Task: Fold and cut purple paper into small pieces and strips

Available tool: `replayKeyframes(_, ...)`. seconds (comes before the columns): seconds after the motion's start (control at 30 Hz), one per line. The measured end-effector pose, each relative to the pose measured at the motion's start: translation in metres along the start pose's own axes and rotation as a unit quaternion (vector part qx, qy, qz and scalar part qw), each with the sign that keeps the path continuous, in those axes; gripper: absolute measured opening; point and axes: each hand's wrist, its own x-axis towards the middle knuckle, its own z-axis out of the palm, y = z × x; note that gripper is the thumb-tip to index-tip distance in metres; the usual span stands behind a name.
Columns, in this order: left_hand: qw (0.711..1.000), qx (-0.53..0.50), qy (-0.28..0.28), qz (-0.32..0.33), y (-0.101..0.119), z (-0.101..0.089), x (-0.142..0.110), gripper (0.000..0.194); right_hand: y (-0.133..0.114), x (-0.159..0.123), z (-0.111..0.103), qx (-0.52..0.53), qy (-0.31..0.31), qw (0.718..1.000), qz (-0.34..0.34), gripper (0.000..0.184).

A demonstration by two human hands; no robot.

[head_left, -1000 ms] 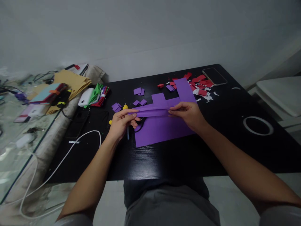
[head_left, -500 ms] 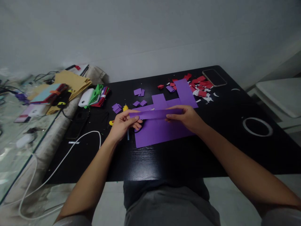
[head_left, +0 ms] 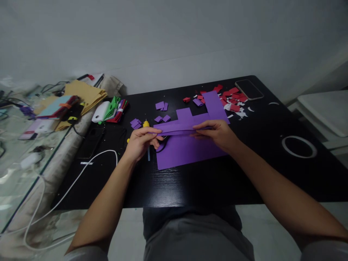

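A long purple paper strip (head_left: pixel 176 127) is stretched between my two hands, held a little above the table. My left hand (head_left: pixel 140 142) pinches its left end between thumb and fingers. My right hand (head_left: pixel 217 133) grips the right end, thumb below and fingers along the top. The strip looks creased along its length, with two layers slightly apart. Under it lies a larger purple sheet (head_left: pixel 185 154). Scissors with dark handles (head_left: pixel 162 146) rest on the sheet beside my left fingers, partly hidden. A yellow glue gun (head_left: pixel 146 124) is just behind my left hand, mostly covered.
Small purple squares (head_left: pixel 161 106) lie beyond my hands. Red and white paper scraps (head_left: pixel 235 99) and a phone (head_left: pixel 248 89) are at the back right, a white ring (head_left: pixel 299 146) at the right. A white cable (head_left: pixel 81 177) crosses the left side near bundled coloured paper (head_left: pixel 116 110).
The strip has tipped from facing me to nearly flat, so a fold line and a second layer now show. My right fingers have shifted over its top edge.
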Motion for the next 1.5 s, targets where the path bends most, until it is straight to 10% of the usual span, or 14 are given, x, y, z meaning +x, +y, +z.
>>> replayKeyframes(0.37,0.985,0.110,-0.125,0.051,0.001,-0.023,-0.001,0.015,-0.020,0.001,-0.026,-0.105,-0.215,0.970,0.032,0.035)
replayKeyframes(0.5,0.966,0.137,-0.216,0.021,0.006,-0.017,-0.006,0.016,-0.019,0.001,-0.022,0.014,-0.192,0.976,0.104,0.046)
replayKeyframes(0.67,0.946,0.147,-0.288,-0.031,0.010,0.000,-0.014,0.019,-0.005,-0.011,0.006,-0.102,-0.228,0.945,0.210,0.044)
replayKeyframes(0.8,0.941,0.170,-0.292,-0.031,0.007,0.007,-0.016,0.018,0.004,-0.022,0.026,-0.041,-0.338,0.910,0.238,0.039)
replayKeyframes(1.5,0.974,0.178,-0.140,0.031,-0.003,0.003,-0.010,0.020,0.007,-0.024,0.028,0.006,-0.289,0.920,0.262,0.033)
